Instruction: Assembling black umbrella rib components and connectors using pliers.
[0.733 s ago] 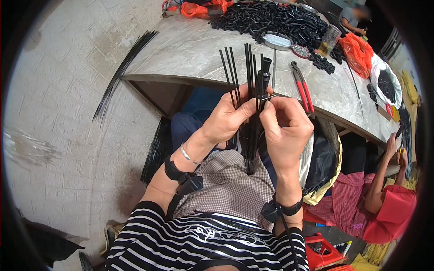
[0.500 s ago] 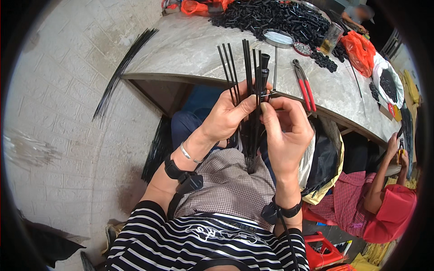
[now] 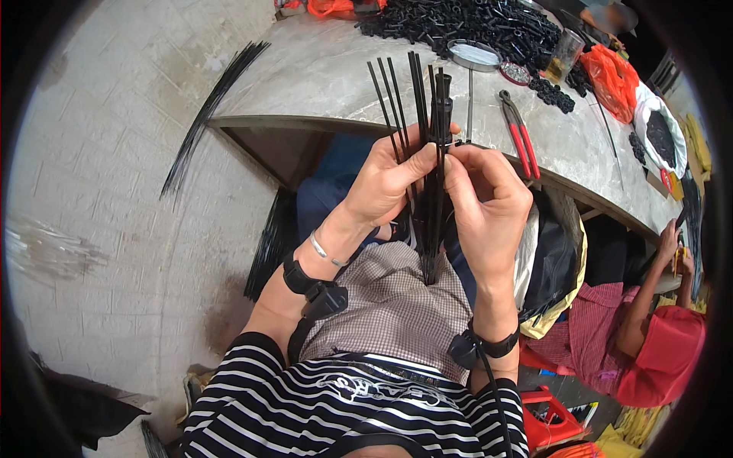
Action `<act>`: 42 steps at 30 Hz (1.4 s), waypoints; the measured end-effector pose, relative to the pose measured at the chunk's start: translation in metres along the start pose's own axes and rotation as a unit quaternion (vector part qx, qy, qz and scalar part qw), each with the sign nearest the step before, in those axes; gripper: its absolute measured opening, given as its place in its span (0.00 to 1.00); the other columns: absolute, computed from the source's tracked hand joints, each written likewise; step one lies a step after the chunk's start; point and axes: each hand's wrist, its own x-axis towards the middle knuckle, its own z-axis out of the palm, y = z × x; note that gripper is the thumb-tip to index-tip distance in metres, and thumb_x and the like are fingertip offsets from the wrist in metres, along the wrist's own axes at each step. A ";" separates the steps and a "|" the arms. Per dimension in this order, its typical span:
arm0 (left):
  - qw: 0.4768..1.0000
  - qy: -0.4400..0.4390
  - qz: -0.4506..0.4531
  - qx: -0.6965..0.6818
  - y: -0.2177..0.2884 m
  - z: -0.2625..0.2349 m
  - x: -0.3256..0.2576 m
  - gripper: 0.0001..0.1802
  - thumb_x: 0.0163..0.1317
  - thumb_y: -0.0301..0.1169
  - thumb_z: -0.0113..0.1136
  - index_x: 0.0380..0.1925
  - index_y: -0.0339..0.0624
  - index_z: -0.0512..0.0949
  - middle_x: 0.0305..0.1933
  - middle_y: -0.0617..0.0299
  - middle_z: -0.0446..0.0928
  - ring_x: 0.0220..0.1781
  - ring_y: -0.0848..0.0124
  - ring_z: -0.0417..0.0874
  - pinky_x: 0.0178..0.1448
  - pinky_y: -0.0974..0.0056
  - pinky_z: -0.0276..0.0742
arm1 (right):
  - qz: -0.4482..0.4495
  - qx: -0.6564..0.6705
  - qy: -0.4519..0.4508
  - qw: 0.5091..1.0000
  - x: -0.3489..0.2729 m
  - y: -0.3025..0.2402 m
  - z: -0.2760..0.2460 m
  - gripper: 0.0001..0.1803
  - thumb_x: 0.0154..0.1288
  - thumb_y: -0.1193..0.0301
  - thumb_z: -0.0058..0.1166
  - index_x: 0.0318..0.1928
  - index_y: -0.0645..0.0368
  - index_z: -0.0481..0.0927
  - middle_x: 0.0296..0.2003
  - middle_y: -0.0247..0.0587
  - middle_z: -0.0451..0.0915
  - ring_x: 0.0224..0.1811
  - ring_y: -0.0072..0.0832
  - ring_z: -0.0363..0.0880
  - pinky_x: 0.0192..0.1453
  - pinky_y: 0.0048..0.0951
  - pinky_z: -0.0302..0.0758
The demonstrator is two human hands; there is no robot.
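My left hand [image 3: 388, 182] is closed round a bundle of thin black rods [image 3: 429, 229] that look like umbrella ribs. Several of them fan out upward past its fingers, and their lower ends gather over the checked apron [image 3: 382, 305] on my lap. Among the rods stands a black stepped plastic tube [image 3: 442, 114], held upright. My right hand [image 3: 489, 198] pinches with thumb and forefinger at the side of the tube's lower collar, close to my left thumb. What lies between those fingertips is hidden.
On the grey table [image 3: 305, 76] lie red-handled pliers [image 3: 520, 137], a heap of black plastic parts [image 3: 466, 27], a round tin [image 3: 473, 55] and an orange bag [image 3: 612, 84]. More black rods [image 3: 217, 111] overhang its left edge. A co-worker in red [image 3: 660, 355] sits at right.
Both hands and the bundle sit slightly higher in the picture, and the tube's flared top has turned. A thin wire end that stuck out by the collar no longer shows clearly.
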 end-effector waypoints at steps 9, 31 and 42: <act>0.999 0.028 0.013 0.019 -0.004 0.009 -0.002 0.18 0.66 0.29 0.55 0.53 0.33 0.72 0.44 0.63 0.78 0.44 0.79 0.78 0.50 0.73 0.75 | 0.021 0.007 0.036 0.999 -0.001 -0.001 0.006 0.05 0.52 0.80 0.58 0.32 0.67 0.79 0.25 0.42 0.80 0.25 0.26 0.81 0.30 0.23 0.75; 0.999 -0.013 -0.029 -0.017 -0.003 0.013 0.005 0.19 0.70 0.33 0.48 0.57 0.36 0.68 0.47 0.58 0.77 0.49 0.71 0.80 0.52 0.67 0.78 | 0.166 0.199 -0.004 0.966 0.006 0.023 -0.006 0.11 0.54 0.78 0.65 0.34 0.66 0.75 0.26 0.28 0.74 0.28 0.11 0.71 0.32 0.12 0.70; 0.999 0.036 0.022 -0.009 -0.009 0.020 0.009 0.18 0.72 0.32 0.43 0.57 0.33 0.67 0.49 0.52 0.77 0.50 0.67 0.81 0.56 0.66 0.75 | 0.166 0.212 0.042 0.962 0.010 0.029 -0.002 0.12 0.52 0.79 0.66 0.35 0.64 0.75 0.27 0.27 0.73 0.29 0.11 0.71 0.34 0.12 0.70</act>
